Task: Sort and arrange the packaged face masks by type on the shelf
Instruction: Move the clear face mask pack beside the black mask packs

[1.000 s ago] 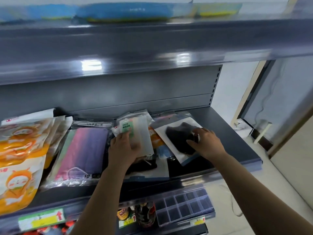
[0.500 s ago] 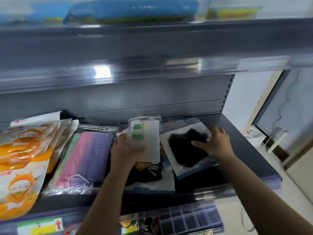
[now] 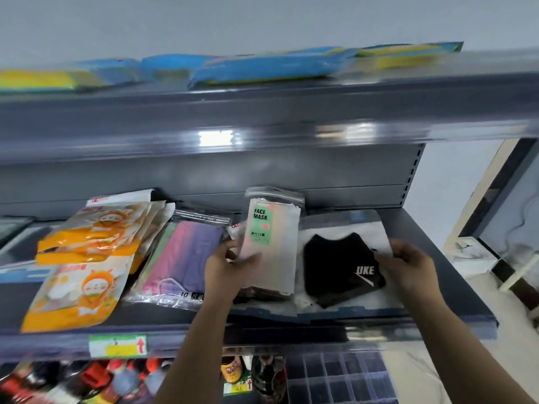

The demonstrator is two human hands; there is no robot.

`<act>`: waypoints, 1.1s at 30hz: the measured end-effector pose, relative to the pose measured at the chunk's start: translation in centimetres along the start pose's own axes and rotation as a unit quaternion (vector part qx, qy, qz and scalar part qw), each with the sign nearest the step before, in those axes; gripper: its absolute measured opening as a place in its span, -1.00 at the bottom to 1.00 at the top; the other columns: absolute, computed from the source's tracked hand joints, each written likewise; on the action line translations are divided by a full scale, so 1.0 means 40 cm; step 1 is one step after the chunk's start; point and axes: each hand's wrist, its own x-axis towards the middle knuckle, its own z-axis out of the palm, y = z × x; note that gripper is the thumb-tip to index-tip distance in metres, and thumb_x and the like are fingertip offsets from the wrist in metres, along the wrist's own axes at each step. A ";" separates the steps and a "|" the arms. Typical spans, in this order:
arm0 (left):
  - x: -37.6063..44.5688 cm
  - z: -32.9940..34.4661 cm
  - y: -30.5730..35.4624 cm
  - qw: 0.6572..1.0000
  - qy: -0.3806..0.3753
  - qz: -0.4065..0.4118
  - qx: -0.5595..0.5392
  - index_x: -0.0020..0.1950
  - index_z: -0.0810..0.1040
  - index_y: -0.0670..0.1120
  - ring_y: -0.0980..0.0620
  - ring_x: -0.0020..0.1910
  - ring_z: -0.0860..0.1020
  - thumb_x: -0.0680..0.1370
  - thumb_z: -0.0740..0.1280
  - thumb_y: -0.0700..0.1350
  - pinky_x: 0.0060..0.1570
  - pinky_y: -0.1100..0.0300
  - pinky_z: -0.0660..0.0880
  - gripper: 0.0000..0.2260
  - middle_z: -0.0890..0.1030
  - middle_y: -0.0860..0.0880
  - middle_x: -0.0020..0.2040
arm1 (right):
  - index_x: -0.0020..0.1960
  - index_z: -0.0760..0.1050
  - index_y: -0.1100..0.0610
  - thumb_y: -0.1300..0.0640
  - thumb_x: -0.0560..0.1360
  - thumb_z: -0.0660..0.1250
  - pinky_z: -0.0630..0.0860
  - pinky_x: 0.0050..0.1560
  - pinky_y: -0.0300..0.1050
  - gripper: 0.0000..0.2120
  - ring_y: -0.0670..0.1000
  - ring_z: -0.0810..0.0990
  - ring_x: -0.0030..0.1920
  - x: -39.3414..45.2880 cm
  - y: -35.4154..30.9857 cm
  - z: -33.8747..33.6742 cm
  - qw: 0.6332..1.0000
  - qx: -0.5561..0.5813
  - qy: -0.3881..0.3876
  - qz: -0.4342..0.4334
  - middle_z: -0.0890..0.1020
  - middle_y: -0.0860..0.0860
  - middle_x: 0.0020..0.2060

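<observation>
Head view, shelf: a grey store shelf carries the packaged masks in a rough row, from orange cartoon pouches at far left to the black mask pack at right.
Left hand: the left hand holds a pale "FACE MASK" pack upright, thumb curled over its lower front, the other fingers behind it and hidden.
Held pack: its long axis runs up and down, green label facing the camera, lifted off the shelf above some darker packs that are mostly hidden under it.
Right hand: the right hand grips the right edge of the black mask pack, fingers curled onto the clear wrapper.
Black pack: it lies flat on the shelf, just right of the held pale pack, with its long side running left to right and white lettering near the right hand.
Neighbours: a pink-to-purple mask pack lies flat just left of the left hand.
Key relation: the pale pack belongs to neither flat neighbour; the left hand alone carries it, so its placing likely depends on a free spot beside the black pack, which the right hand is nearer to shift.
Blur: the upper shelf's blue and yellow packs are smeared.
</observation>
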 end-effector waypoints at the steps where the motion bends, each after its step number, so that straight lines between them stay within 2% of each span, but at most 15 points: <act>1: -0.015 -0.011 0.001 1.000 0.014 -0.002 -0.016 -0.04 0.54 -0.08 -0.04 -0.21 0.56 0.35 0.53 -0.20 -0.31 0.28 0.48 -0.74 0.59 -0.02 -0.21 | 0.07 0.54 0.27 0.36 0.43 0.38 0.57 -0.21 -0.19 -0.79 0.08 0.60 -0.19 -0.013 -0.003 -0.003 1.000 0.022 0.000 -0.006 0.64 0.17 -0.12; 4: -0.061 -0.053 0.008 0.996 0.033 -0.021 -0.078 0.01 0.49 -0.06 0.11 -0.18 0.56 0.40 0.48 -0.22 -0.28 0.37 0.47 -0.74 0.59 0.08 -0.15 | 0.10 0.51 0.30 0.39 0.46 0.33 0.55 -0.30 -0.36 -0.78 0.03 0.57 -0.21 -0.056 -0.012 -0.005 0.997 0.073 -0.004 -0.016 0.61 0.16 -0.14; 5: -0.078 -0.069 0.010 0.993 0.041 -0.029 -0.105 0.04 0.48 -0.06 0.10 -0.15 0.57 0.41 0.47 -0.20 -0.23 0.31 0.50 -0.73 0.60 0.07 -0.11 | 0.10 0.50 0.29 0.39 0.47 0.32 0.56 -0.29 -0.34 -0.79 0.05 0.58 -0.20 -0.066 -0.009 -0.005 0.997 0.082 -0.006 -0.016 0.60 0.16 -0.14; 7: -0.105 -0.104 -0.003 0.987 0.062 -0.038 -0.141 0.11 0.48 -0.05 -0.04 -0.04 0.59 0.41 0.48 -0.15 -0.16 0.12 0.54 -0.67 0.61 -0.04 0.04 | 0.11 0.49 0.26 0.35 0.48 0.33 0.62 -0.13 -0.16 -0.79 0.16 0.60 -0.13 -0.085 -0.004 0.001 0.996 0.092 -0.007 -0.005 0.60 0.20 -0.08; 9: -0.131 -0.141 -0.019 0.981 0.091 -0.039 -0.164 0.12 0.48 -0.05 -0.13 0.03 0.59 0.39 0.51 -0.14 -0.18 0.09 0.52 -0.64 0.60 -0.10 0.11 | 0.15 0.50 0.22 0.29 0.48 0.35 0.60 0.01 0.06 -0.76 0.21 0.61 -0.07 -0.105 0.005 0.013 0.995 0.097 -0.010 0.007 0.61 0.23 -0.01; 13: -0.183 -0.221 -0.044 0.975 0.096 -0.044 -0.197 0.12 0.48 -0.11 -0.03 -0.07 0.65 0.41 0.48 -0.22 -0.13 0.15 0.60 -0.66 0.66 -0.12 0.03 | 0.07 0.51 0.13 0.29 0.49 0.35 0.57 -0.34 -0.21 -0.82 0.08 0.60 -0.20 -0.155 0.014 0.053 0.988 0.147 -0.025 0.032 0.62 0.10 -0.11; 15: -0.208 -0.257 -0.053 0.973 0.102 -0.040 -0.203 0.18 0.48 -0.16 -0.03 -0.04 0.66 0.43 0.44 -0.25 -0.04 0.13 0.61 -0.66 0.67 -0.11 0.03 | -0.03 0.53 0.12 0.31 0.48 0.34 0.55 -0.36 -0.24 -0.87 0.05 0.59 -0.21 -0.186 0.010 0.076 0.981 0.181 -0.041 0.050 0.61 0.07 -0.15; 17: -0.229 -0.294 -0.061 0.972 0.112 -0.034 -0.205 0.20 0.49 -0.19 -0.05 0.04 0.64 0.44 0.43 -0.25 0.01 0.10 0.60 -0.65 0.66 -0.10 0.07 | -0.17 0.50 0.07 0.35 0.47 0.32 0.55 -0.37 -0.26 -0.81 0.00 0.59 -0.27 -0.209 0.004 0.100 0.977 0.195 -0.061 0.055 0.62 0.02 -0.24; 20: -0.251 -0.346 -0.077 0.969 0.137 -0.029 -0.203 0.18 0.53 -0.13 -0.04 0.04 0.64 0.43 0.45 -0.21 0.02 0.07 0.58 -0.67 0.66 -0.06 0.07 | -0.21 0.49 0.09 0.39 0.46 0.31 0.56 -0.41 -0.32 -0.78 -0.14 0.63 -0.42 -0.247 -0.012 0.132 0.974 0.198 -0.093 0.055 0.66 -0.06 -0.41; 25: -0.270 -0.434 -0.103 0.965 0.170 -0.010 -0.202 0.16 0.52 -0.13 -0.03 -0.09 0.65 0.42 0.46 -0.22 -0.23 0.21 0.57 -0.67 0.67 -0.09 0.00 | -0.09 0.57 0.12 0.26 0.43 0.40 0.63 -0.06 -0.10 -0.91 0.03 0.64 -0.15 -0.294 -0.038 0.196 0.967 0.214 -0.132 0.030 0.66 0.15 -0.02; 27: -0.274 -0.482 -0.116 0.961 0.186 -0.009 -0.206 0.15 0.52 -0.14 -0.07 -0.08 0.65 0.42 0.45 -0.25 -0.23 0.19 0.57 -0.68 0.67 -0.11 0.01 | -0.04 0.60 0.10 -0.03 0.25 0.54 0.63 -0.03 -0.13 -0.65 0.01 0.66 -0.10 -0.324 -0.053 0.235 0.968 0.201 -0.151 0.017 0.69 0.07 -0.04; 28: -0.275 -0.508 -0.123 0.959 0.195 -0.009 -0.207 0.14 0.52 -0.14 -0.09 -0.07 0.65 0.43 0.44 -0.26 -0.23 0.18 0.57 -0.69 0.67 -0.12 0.01 | -0.03 0.60 0.09 -0.04 0.24 0.55 0.63 -0.05 -0.15 -0.64 0.00 0.66 -0.09 -0.340 -0.060 0.258 0.966 0.200 -0.161 0.022 0.69 0.06 -0.05; 30: -0.281 -0.568 -0.138 0.954 0.207 -0.012 -0.217 0.14 0.51 -0.16 -0.06 -0.10 0.66 0.43 0.43 -0.28 -0.33 0.22 0.57 -0.70 0.67 -0.12 0.00 | -0.08 0.56 0.04 0.22 0.43 0.41 0.58 -0.09 -0.17 -0.87 -0.02 0.62 -0.09 -0.377 -0.076 0.312 0.966 0.196 -0.169 0.018 0.66 0.06 -0.05; 32: -0.290 -0.636 -0.159 0.949 0.221 -0.013 -0.224 0.13 0.51 -0.19 0.02 -0.18 0.66 0.41 0.46 -0.27 -0.34 0.23 0.58 -0.68 0.66 -0.14 -0.01 | -0.04 0.52 0.05 0.33 0.49 0.32 0.45 -0.12 -0.24 -0.81 -0.07 0.57 -0.14 -0.416 -0.090 0.376 0.967 0.189 -0.168 0.014 0.62 0.02 -0.10; 33: -0.295 -0.675 -0.170 0.948 0.232 -0.015 -0.215 0.12 0.52 -0.19 0.02 -0.18 0.65 0.34 0.52 -0.21 -0.24 0.17 0.60 -0.62 0.66 -0.16 0.00 | 0.02 0.51 0.10 0.34 0.49 0.31 0.45 -0.13 -0.24 -0.82 -0.07 0.57 -0.14 -0.439 -0.096 0.411 0.968 0.182 -0.170 0.010 0.62 0.02 -0.11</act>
